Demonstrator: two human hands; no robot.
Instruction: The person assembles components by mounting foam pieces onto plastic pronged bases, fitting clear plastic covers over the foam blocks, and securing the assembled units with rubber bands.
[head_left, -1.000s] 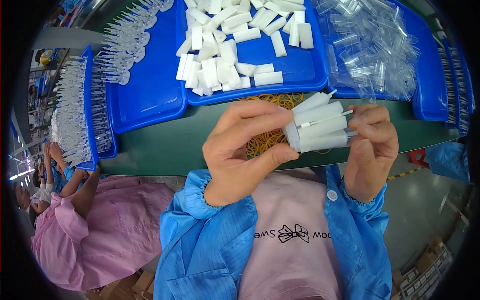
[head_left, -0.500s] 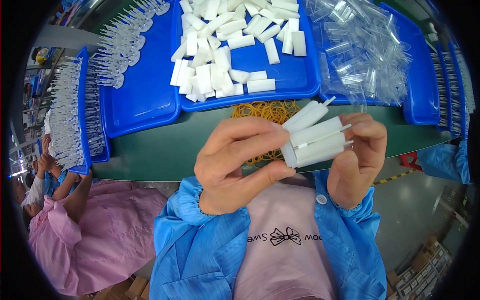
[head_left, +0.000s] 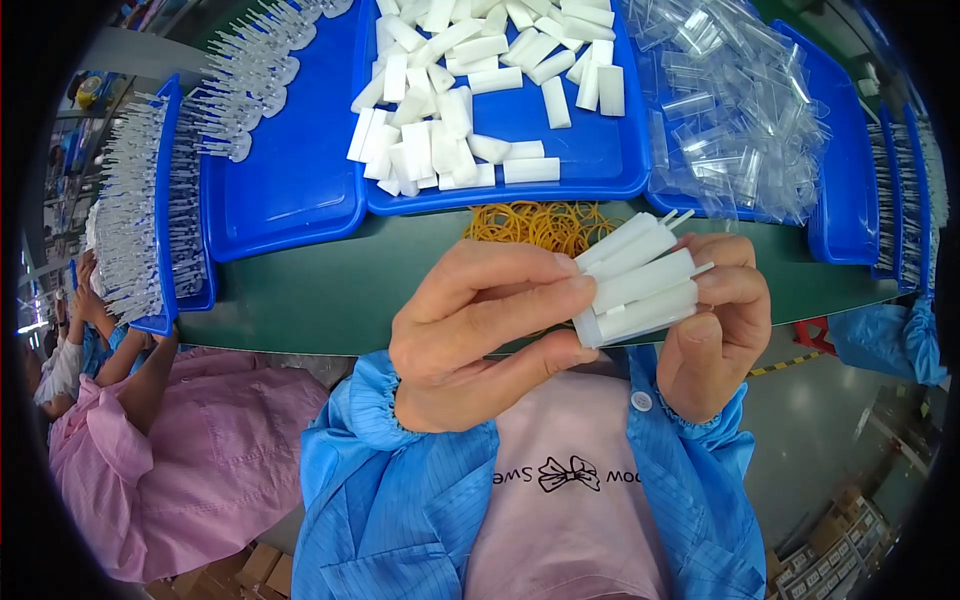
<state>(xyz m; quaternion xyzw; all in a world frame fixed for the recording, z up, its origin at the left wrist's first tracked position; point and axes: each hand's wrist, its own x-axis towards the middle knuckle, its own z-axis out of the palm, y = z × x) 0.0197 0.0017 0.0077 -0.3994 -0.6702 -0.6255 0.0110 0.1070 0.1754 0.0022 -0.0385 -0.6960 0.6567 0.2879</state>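
Observation:
A bundle of several white plastic tubes (head_left: 640, 280) with thin stems at their far ends is held between both hands, close in front of my chest. My left hand (head_left: 480, 335) pinches the bundle's near end with thumb and fingers. My right hand (head_left: 715, 325) wraps around the tubes' far side, thumb under them. Just beyond the bundle a heap of yellow rubber bands (head_left: 540, 222) lies on the green table (head_left: 330, 295).
A blue tray (head_left: 590, 170) holds many loose white tubes. Another blue tray (head_left: 835, 220) at the right holds clear plastic caps. At the left, blue trays (head_left: 290, 200) carry rows of clear brush-like parts. A person in a pink coat (head_left: 150, 450) sits at my left.
Both hands with the bundle stay in nearly the same place. The fingers have shifted slightly around the tubes.

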